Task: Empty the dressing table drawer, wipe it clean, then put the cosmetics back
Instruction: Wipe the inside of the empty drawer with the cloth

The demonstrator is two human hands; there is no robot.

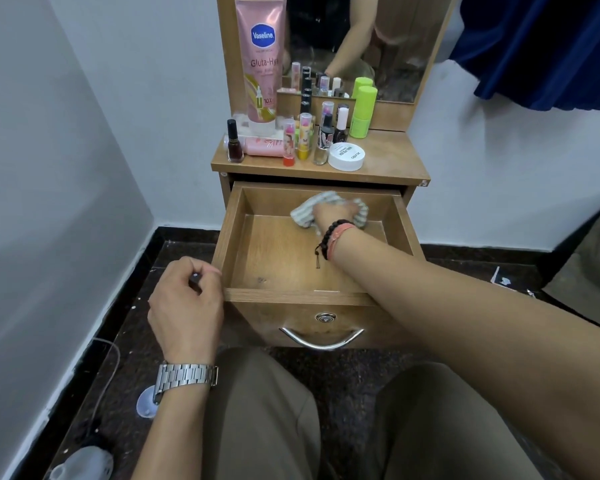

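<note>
Drawer [234,233] pulled out, bare inside. Right hand [333,213] at its back wall, grip clamped on striped cloth [303,211]. Left hand [186,306] beside drawer's front left corner, fingers curled, holding nothing visible. Cosmetics [303,140] stand on the bench [388,157] above.

The drawer [274,251] and dressing table top [388,157] are warm brown wood grain, and the cloth [307,211] is pale with thin grey-green stripes. The tall tube [261,60] is pink with a blue badge, the two stick containers [362,110] lime green, the round jar [346,156] white. The floor [129,327] is dark speckled stone, the curtain [548,46] deep blue, the trousers [267,420] olive-brown.
</note>
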